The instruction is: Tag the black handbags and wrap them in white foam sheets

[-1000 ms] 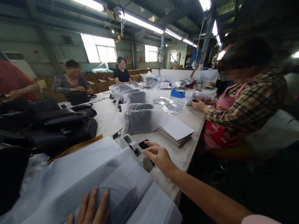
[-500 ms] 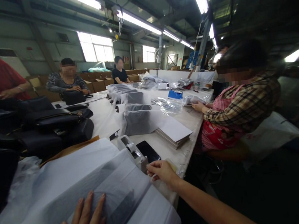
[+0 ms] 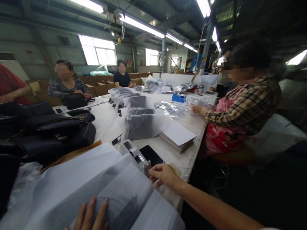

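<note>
My left hand lies flat with fingers spread on white tissue paper folded over a dark item that shows through faintly. Past the paper's right edge, my right hand pinches thumb and forefinger together at the front end of a tape dispenser. The fingertips appear to hold the end of the adhesive tape, though the clear strip itself is hard to see. A black phone lies just beside the dispenser.
Black handbags are heaped on the left. Ahead stand several tissue-wrapped bags in a row, beside a stack of white boards. A co-worker in a plaid sleeve sits at the table's right edge; other people work across the table.
Both my hands stay practically where they were. The view has shifted slightly. The plaid-sleeved co-worker's hand has moved a little to the left over the clear plastic.
</note>
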Tool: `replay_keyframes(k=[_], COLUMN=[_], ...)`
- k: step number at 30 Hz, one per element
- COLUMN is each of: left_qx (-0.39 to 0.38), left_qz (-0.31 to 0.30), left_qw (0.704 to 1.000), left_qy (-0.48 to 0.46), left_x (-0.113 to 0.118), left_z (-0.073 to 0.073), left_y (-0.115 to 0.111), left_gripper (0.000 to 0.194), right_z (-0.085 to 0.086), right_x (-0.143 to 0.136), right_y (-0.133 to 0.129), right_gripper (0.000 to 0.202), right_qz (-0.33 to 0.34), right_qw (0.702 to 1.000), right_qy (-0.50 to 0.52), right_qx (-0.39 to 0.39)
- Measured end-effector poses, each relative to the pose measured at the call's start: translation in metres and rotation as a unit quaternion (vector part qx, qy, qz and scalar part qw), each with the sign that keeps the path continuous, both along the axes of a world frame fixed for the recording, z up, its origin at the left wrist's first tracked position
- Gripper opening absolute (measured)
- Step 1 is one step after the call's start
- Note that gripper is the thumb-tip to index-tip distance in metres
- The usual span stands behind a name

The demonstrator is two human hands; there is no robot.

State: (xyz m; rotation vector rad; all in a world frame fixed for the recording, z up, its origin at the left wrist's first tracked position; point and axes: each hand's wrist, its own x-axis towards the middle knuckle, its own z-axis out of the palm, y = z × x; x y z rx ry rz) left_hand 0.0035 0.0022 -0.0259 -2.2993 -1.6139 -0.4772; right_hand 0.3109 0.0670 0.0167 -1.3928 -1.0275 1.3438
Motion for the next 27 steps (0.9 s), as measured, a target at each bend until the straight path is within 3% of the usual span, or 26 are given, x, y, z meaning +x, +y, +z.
replay_keyframes(k=[8,13,18,20,23,27], left_qx=[-0.026,-0.052,-0.051,-0.052,-0.059,-0.075], left_qz=[0.054,0.054,0.053,0.056,0.065,0.076], left_qw=[0.998,0.997,0.997,0.997,0.996,0.994], left_qy=[0.028,0.025,0.013,0.006,-0.001,-0.003], left_x=[0.021,0.02,0.02,0.022,0.025,0.027], left_z=[0.034,0.038,0.04,0.043,0.05,0.057], left_y=[-0.013,-0.013,-0.014,-0.016,-0.018,-0.017], left_gripper=[0.047,0.046,0.046,0.046,0.045,0.047], right_z=[-0.013,-0.012,0.003,0.017,0.046,0.085], right_x=[-0.006,0.002,0.018,0.021,0.015,-0.01], right_y=[0.002,0.009,-0.001,-0.01,-0.016,0.002], right_gripper=[0.041,0.028,0.021,0.019,0.018,0.023], right_qz=[-0.014,0.004,0.035,0.05,0.106,0.288], right_qw=[0.997,0.987,0.96,0.939,0.872,0.78], right_qy=[-0.058,-0.149,-0.257,-0.303,-0.381,-0.413], right_qx=[0.04,0.067,0.102,0.153,0.29,0.372])
